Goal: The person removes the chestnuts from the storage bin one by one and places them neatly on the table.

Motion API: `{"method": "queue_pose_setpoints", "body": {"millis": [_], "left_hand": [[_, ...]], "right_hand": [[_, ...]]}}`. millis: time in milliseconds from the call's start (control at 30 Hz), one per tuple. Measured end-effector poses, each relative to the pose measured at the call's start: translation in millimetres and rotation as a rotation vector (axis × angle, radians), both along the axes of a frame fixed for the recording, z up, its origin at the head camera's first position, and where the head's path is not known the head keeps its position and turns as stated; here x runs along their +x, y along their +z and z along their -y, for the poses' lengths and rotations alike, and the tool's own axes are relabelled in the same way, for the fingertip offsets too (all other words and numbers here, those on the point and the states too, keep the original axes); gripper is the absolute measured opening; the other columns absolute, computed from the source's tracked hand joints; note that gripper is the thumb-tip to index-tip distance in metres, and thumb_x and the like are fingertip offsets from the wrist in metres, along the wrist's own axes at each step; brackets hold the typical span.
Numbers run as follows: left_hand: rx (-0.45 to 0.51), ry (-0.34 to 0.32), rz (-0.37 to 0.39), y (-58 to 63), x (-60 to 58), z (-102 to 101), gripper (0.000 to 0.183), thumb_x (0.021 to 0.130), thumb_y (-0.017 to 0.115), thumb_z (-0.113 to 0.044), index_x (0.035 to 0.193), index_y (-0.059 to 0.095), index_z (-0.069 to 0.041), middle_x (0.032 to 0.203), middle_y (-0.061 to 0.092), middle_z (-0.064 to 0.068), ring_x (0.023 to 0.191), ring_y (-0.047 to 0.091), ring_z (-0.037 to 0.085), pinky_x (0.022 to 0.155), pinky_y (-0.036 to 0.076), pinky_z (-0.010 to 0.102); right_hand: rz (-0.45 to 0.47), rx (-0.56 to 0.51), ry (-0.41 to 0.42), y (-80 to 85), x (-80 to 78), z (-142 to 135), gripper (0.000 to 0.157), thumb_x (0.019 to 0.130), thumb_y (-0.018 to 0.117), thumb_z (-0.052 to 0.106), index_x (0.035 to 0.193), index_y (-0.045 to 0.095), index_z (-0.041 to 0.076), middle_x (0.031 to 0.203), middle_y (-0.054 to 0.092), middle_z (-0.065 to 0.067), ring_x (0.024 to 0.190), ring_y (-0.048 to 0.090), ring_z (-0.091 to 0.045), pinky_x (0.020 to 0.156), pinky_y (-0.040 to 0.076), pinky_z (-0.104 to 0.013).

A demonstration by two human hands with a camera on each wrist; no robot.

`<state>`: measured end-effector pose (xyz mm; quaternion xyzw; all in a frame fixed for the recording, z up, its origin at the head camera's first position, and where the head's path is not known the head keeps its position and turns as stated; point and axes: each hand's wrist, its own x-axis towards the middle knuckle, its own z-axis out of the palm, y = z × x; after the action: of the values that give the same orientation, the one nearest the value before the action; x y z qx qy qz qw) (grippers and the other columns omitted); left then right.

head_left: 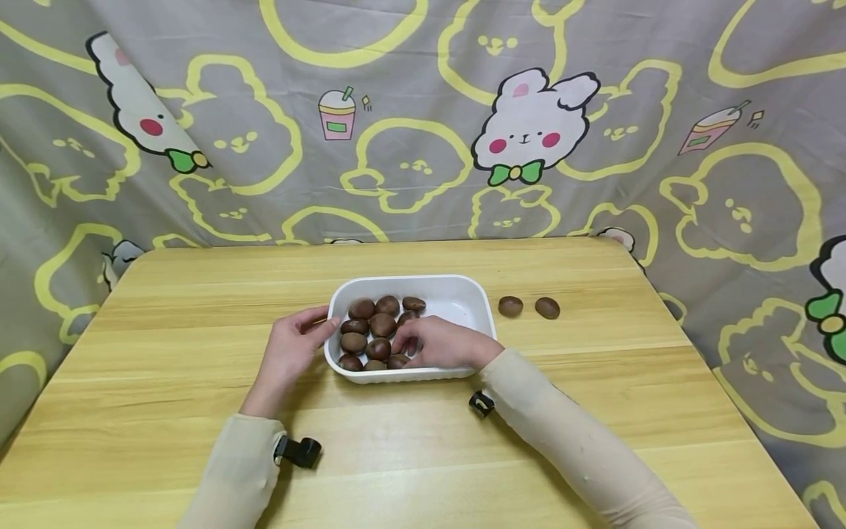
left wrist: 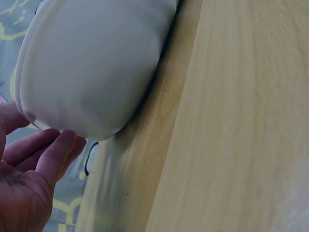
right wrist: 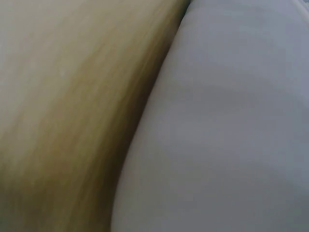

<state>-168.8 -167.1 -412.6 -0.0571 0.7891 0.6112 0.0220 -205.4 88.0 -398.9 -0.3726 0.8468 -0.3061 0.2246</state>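
Note:
A white rectangular container (head_left: 476, 316) holds several brown chestnuts (head_left: 383, 325), gathered toward its left side. My left hand (head_left: 294, 345) grips its left end, thumb over the rim and fingers against the outside. The left wrist view shows those fingers (left wrist: 55, 157) at the container's outer wall (left wrist: 91, 72). Reaching over the near wall, my right hand (head_left: 446, 344) is inside the container, fingers curled down around a chestnut that they largely hide. Close by its fingertips lies another chestnut (head_left: 399, 361). In the right wrist view only the container's outer wall (right wrist: 217, 125) and the tabletop show.
Two more chestnuts, one nearer (head_left: 510, 306) and one farther (head_left: 547, 308), lie on the wooden table (head_left: 396, 455) right of the container. A patterned grey curtain (head_left: 423, 198) hangs behind the table. A black wrist device (head_left: 300, 452) sits at the left cuff.

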Motion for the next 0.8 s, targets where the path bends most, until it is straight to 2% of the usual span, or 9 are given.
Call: {"method": "queue_pose_setpoints", "body": {"millis": [333,633,800], "left_hand": [[-0.001,-0.002,0.003,-0.1,-0.2,-0.4,0.039,0.095,0.067,-0.014,0.128,0.061,0.006,0.123,0.063,0.023,0.112,0.061,0.026,0.084,0.053,0.022],[0.0,0.001,-0.011,-1.6,-0.2,-0.3,0.038,0.096,0.066,-0.013,0.128,0.061,0.006,0.123,0.063,0.023,0.112,0.061,0.027,0.083,0.053,0.021],[-0.001,0.0,-0.02,-2.7,-0.1,-0.6,0.037,0.096,0.066,-0.013,0.127,0.061,0.006,0.123,0.063,0.023,0.111,0.062,0.027,0.083,0.053,0.021]], "right_hand": [[-0.013,0.005,0.033,2.2,-1.1,-0.6,0.023,0.082,0.078,0.004,0.103,0.068,0.008,0.089,0.064,0.005,0.083,0.061,-0.009,0.078,0.051,-0.021],[-0.057,-0.015,0.069,4.6,-1.7,-3.4,0.025,0.083,0.076,0.004,0.106,0.069,0.006,0.098,0.063,0.001,0.088,0.062,-0.014,0.08,0.051,-0.022],[-0.034,-0.017,0.055,1.3,-2.5,-3.8,0.023,0.083,0.077,0.005,0.104,0.069,0.009,0.093,0.065,0.005,0.085,0.062,-0.01,0.078,0.051,-0.022]]}}
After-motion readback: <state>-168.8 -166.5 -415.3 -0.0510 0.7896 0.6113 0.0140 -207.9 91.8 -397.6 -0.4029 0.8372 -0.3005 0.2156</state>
